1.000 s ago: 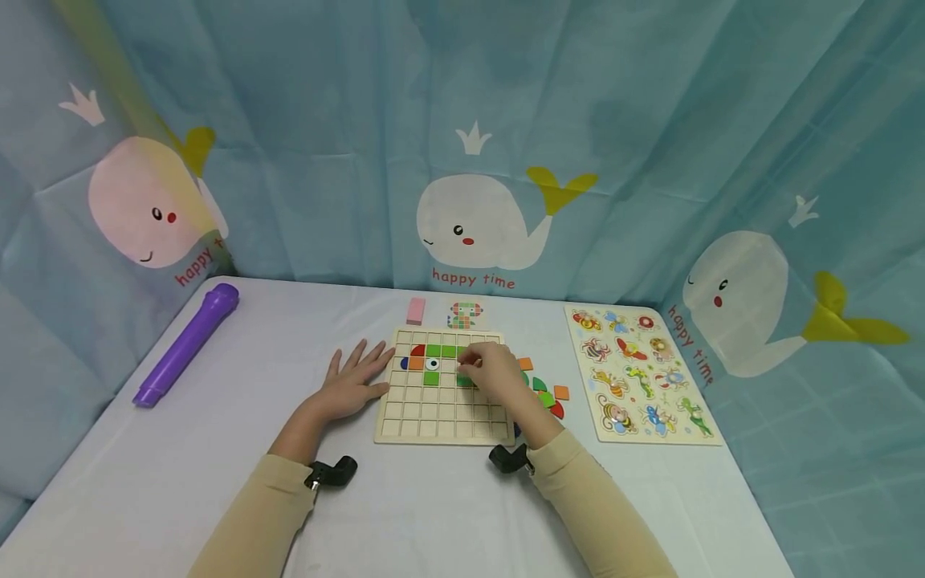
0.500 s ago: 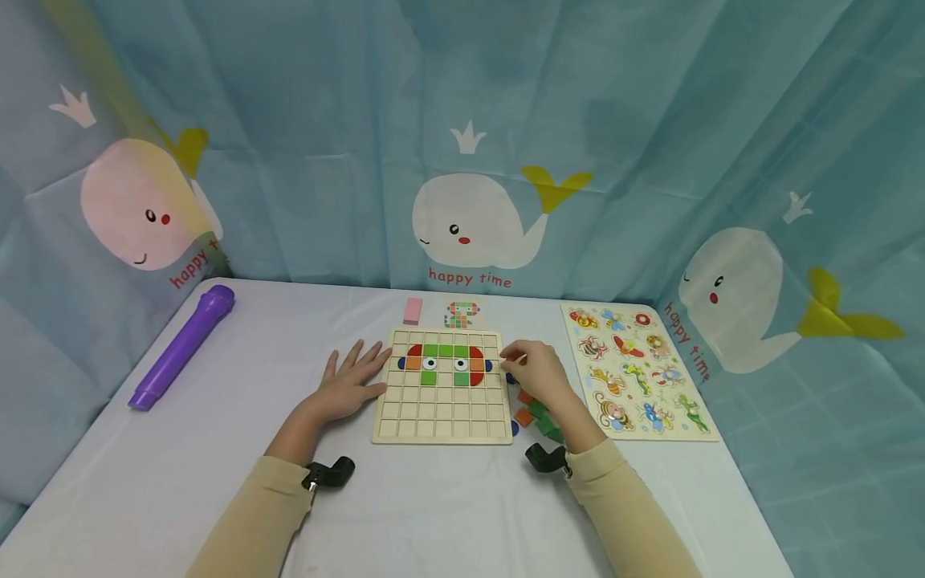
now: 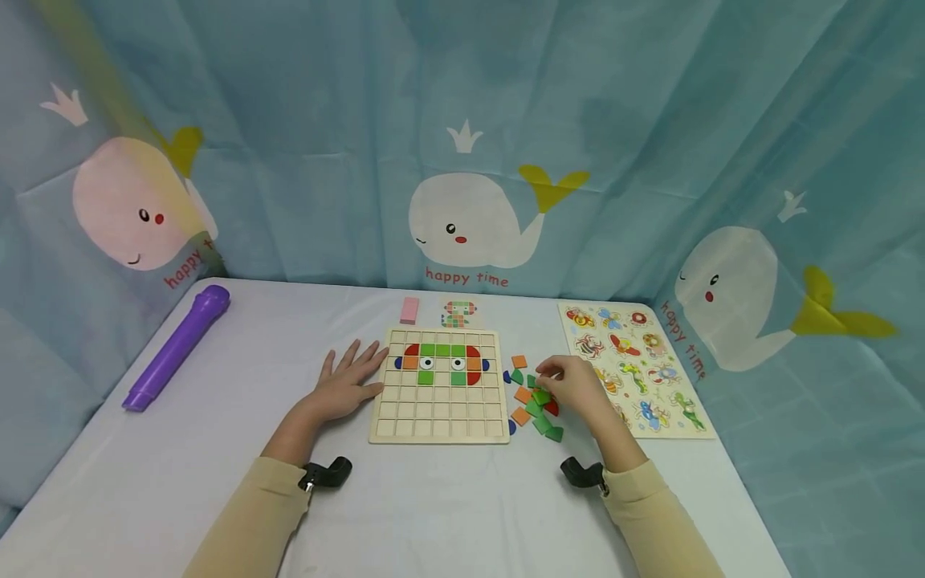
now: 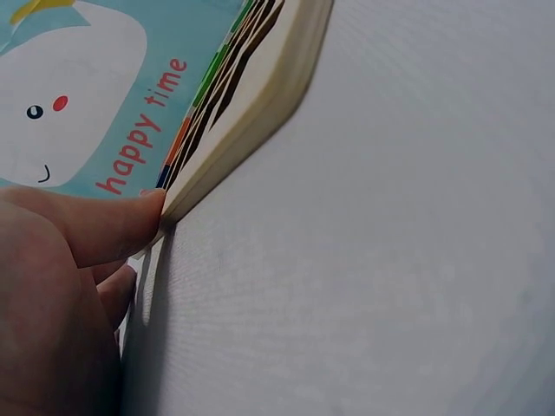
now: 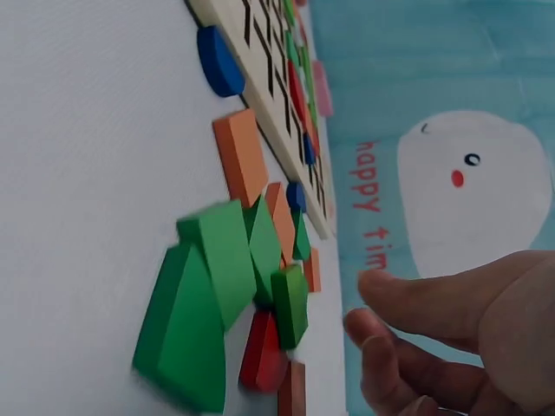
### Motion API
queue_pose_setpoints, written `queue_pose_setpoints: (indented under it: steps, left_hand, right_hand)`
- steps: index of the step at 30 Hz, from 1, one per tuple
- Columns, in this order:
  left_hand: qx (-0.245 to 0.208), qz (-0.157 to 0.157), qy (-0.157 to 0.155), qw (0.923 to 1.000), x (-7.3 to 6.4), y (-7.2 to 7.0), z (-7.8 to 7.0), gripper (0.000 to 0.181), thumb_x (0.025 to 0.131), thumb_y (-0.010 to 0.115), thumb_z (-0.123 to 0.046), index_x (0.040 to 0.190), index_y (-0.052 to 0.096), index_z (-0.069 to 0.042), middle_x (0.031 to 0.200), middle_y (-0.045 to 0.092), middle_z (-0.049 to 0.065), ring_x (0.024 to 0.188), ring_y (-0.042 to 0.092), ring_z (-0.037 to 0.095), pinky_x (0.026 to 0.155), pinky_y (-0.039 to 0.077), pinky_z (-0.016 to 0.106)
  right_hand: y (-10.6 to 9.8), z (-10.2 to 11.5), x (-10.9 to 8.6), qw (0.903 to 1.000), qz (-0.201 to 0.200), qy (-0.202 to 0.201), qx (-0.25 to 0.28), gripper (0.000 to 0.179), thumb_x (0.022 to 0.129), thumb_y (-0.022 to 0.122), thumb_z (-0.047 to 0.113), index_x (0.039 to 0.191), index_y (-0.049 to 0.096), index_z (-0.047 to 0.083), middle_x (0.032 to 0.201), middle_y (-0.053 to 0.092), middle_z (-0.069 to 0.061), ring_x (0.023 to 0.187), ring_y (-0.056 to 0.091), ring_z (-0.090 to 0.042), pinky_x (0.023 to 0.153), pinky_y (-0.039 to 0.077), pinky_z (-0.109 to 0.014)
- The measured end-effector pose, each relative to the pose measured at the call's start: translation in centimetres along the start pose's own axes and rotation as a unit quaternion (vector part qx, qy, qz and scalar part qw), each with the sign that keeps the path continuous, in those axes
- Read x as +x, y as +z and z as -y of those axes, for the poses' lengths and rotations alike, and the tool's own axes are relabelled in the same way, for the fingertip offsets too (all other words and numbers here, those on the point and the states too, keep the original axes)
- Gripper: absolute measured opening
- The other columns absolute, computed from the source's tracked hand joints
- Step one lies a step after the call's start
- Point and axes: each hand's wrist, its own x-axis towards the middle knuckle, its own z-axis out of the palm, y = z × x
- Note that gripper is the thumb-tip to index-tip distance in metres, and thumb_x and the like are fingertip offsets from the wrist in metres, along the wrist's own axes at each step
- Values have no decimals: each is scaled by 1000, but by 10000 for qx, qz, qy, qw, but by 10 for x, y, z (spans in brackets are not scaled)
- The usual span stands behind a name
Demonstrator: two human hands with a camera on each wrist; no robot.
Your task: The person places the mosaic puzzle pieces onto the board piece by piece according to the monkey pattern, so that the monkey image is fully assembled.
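Observation:
A wooden grid board (image 3: 439,409) lies flat in the middle of the table. Coloured tiles in it form a wide shape with two round eye tiles (image 3: 458,364). My left hand (image 3: 347,389) rests with spread fingers at the board's left edge; its thumb (image 4: 113,230) touches the corner in the left wrist view. Beside the board's right edge lies a loose pile of tiles, among them green tiles (image 5: 230,260), an orange tile (image 5: 241,156) and a red tile (image 5: 263,351). Just over this pile is my right hand (image 3: 578,385), fingers loosely bent, nothing visible between thumb and fingertips.
A purple microphone-shaped toy (image 3: 177,349) lies at the far left. Behind the board are a pink block (image 3: 409,311) and a small pattern card (image 3: 458,314). An insect picture board (image 3: 636,369) lies on the right, partly behind the right arm. Whale-printed curtains (image 3: 325,160) enclose the table.
My right hand has moved right, off the board to the loose tiles. A blue tile now shows at the right end of the tile shape. The left hand stays in place.

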Motion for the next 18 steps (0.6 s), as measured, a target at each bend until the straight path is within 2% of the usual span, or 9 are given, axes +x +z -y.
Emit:
queue_pose_setpoints:
  steps: [7,15,18]
  left_hand:
    - [12,6,4,10000,-2,-1,1,69,100,58,-36,161,29,-18,170,17,9,157,-4,38,120,-16,63]
    - [-46,-4,36,10000,-4,-2,0,68,101,57,-34,161,29,-17,170,17,10,157,-4,38,120,-16,63]
    - [-49,-10,68,10000,-3,-1,0,68,101,57,-35,161,29,-18,170,17,9,157,-4,38,120,-16,63]
  right_hand:
    - [-2,-10,-16,9981,338,236,-458,11,87,80,17,91,74,9,81,69,-1,72,59,-15,64,47,-29]
    - [1,-12,-23,9937,191,515,-978,21,83,84,27,84,70,10,76,65,-1,68,57,-16,58,42,-29]
    - [2,-10,-23,9933,295,604,-938,21,85,83,25,82,69,9,76,64,-2,69,56,-17,58,42,-29]
